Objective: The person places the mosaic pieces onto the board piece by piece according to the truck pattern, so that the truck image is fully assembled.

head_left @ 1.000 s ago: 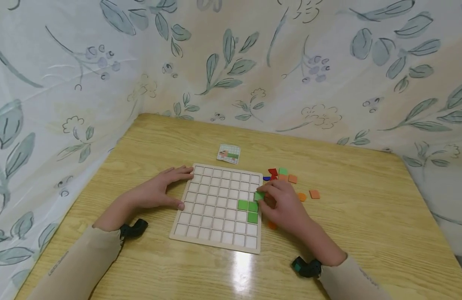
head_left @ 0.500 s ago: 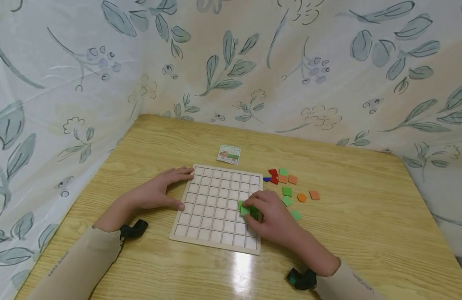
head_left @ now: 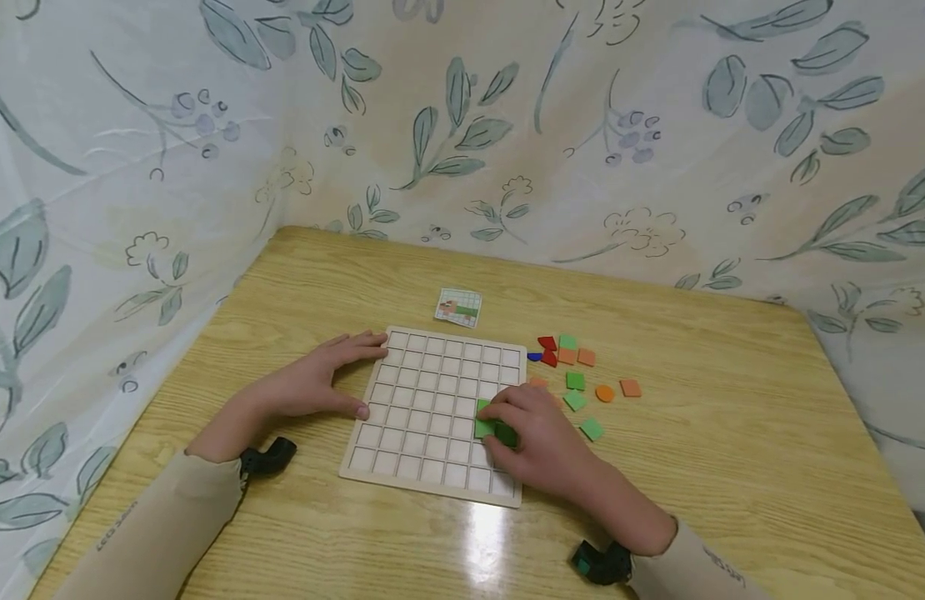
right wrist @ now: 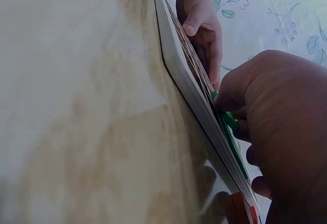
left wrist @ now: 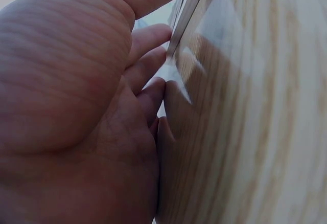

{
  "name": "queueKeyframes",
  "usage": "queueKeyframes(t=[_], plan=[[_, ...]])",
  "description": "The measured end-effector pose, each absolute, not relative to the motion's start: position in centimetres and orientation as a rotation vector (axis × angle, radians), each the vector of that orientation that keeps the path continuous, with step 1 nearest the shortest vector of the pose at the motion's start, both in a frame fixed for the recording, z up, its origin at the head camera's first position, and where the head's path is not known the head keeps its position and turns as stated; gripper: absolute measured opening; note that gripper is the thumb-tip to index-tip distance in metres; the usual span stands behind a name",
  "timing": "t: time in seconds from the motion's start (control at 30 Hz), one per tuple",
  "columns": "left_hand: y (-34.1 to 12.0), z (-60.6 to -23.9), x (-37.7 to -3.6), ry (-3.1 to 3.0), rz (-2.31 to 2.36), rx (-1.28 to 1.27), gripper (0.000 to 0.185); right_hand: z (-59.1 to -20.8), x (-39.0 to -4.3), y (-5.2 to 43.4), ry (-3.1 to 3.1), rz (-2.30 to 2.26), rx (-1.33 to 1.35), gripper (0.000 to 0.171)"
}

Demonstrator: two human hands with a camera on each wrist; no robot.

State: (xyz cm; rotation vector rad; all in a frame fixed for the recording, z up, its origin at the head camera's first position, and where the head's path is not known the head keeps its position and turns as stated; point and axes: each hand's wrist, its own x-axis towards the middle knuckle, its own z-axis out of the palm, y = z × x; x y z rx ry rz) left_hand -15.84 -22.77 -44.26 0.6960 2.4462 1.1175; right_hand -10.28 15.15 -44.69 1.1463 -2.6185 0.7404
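A pale wooden grid board lies flat on the table. My right hand hovers over its right side and pinches a light green square tile at the board's surface. Beside it sits a darker green tile, partly hidden by my fingers. In the right wrist view the green tile shows between thumb and finger, just above the board's edge. My left hand lies flat on the table with straight fingers against the board's left edge. The left wrist view shows that palm on the wood.
Loose tiles lie right of the board: green ones, orange squares, an orange disc, red pieces. A small pattern card sits behind the board. Leaf-print cloth walls close off the table on three sides.
My right hand has carried a green tile from the board's right edge leftward and down onto the grid, covering the placed green tiles. Several loose green tiles came into view. The left hand stayed still.
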Motion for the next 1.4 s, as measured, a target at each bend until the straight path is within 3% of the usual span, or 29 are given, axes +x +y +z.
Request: queueKeyframes(t=[0.83, 1.4], plan=[[-22.7, -44.1, -15.7, 2.425, 1.147, 0.704, 0.092, -44.8, -10.3, 15.5, -2.575, 0.746, 1.177, 0.019], [-22.7, -44.3, -15.7, 2.441, 1.122, 0.756, 0.091, -45.3, -12.1, 17.9, -2.554, 0.751, 0.99, 0.021]])
